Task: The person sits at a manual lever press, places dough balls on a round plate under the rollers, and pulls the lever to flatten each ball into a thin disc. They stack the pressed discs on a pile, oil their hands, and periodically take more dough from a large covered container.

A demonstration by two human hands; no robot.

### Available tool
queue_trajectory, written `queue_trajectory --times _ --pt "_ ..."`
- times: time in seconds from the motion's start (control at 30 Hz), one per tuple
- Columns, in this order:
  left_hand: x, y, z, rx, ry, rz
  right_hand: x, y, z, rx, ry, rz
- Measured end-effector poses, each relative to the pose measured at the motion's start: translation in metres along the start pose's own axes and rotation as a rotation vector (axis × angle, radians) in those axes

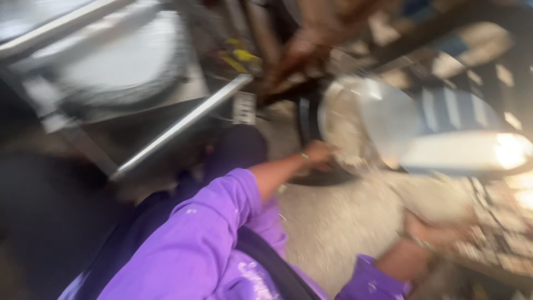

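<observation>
The whole view is smeared with motion, so my biggest risk is plain: I cannot see my grip well, and a slip against the big round pale metal dish (361,125) could tip it or pinch me. My left hand (319,154) reaches far forward from its purple sleeve (205,222) and touches the dish's near left rim; its fingers look curled there, but I cannot tell whether they truly grip. My right hand (430,233) sits near and right, low on a pale cluttered surface (499,244); whether its fingers are open or closed I cannot tell. Another person's hand (294,61) works just beyond the dish, and a bump between us could jolt it. The dish stands tilted on edge, right of centre, shiny and light grey, with a dark ring (305,122) at its left.
</observation>
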State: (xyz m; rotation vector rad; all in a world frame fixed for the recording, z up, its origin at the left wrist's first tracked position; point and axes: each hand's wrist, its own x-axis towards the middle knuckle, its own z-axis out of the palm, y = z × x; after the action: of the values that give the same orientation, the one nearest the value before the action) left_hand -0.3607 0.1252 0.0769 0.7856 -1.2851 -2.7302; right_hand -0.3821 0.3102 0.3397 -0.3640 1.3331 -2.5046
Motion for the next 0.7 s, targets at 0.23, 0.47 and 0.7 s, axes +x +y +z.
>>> queue_trajectory --times 0.23,0.47,0.7 --pt "-0.187 0.072 -0.022 -0.512 -0.589 0.387 -0.093 0.061 0.112 -0.153 -0.749 -0.003" --pt "-0.403 0.101 -0.150 -0.668 -0.021 0.874 -0.225 0.127 0.256 -0.640 -1.424 -0.098" --pt "-0.551 0.065 -0.304 -0.888 0.865 1.415 -0.351 0.141 0.371 -0.182 -1.610 0.414"
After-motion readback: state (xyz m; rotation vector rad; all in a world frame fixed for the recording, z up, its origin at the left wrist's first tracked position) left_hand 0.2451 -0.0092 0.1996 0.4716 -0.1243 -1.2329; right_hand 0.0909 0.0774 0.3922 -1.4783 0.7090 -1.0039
